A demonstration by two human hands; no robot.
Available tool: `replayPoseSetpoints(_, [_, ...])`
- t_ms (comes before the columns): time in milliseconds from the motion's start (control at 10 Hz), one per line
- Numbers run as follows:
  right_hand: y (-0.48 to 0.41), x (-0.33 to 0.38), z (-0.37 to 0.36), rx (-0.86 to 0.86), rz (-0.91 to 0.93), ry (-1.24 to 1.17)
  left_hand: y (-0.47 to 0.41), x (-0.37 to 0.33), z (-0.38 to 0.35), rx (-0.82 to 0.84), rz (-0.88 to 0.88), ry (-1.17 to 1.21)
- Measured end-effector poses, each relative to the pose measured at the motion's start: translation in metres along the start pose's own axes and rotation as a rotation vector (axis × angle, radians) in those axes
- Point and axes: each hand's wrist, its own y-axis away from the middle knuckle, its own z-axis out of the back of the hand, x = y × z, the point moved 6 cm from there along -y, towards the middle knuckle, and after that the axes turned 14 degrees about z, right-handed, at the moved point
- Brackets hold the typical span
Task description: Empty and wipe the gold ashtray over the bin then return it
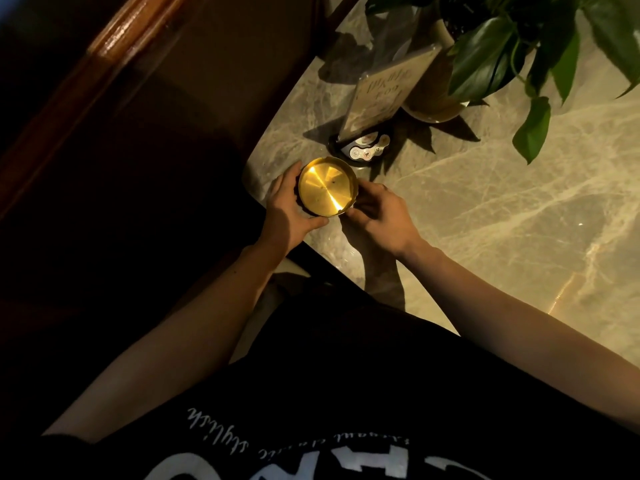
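Note:
The round gold ashtray point(326, 186) sits near the corner of the marble table point(502, 209), its shiny inside facing up with a few dark specks in it. My left hand point(289, 206) wraps around its left side, thumb curled under the near rim. On the right, my right hand point(377, 213) has its fingertips against the rim. Whether the ashtray rests on the table or is lifted just off it, I cannot tell. No bin is in view.
Just behind the ashtray stands a clear sign holder point(384, 95) on a dark base point(363, 150). A potted plant point(512, 50) with large green leaves spreads over the far table. A dark wooden rail point(114, 53) runs along the left.

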Motion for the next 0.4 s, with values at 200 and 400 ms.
replayPoseSetpoints(200, [0.007,-0.001,-0.003,-0.032,-0.004,-0.082,0.012,0.001,-0.001,0.010,0.022,0.063])
replayPoseSetpoints(400, [0.017,-0.002,0.002,-0.086,-0.015,-0.146,0.035,-0.013,-0.002,-0.146,-0.148,-0.014])
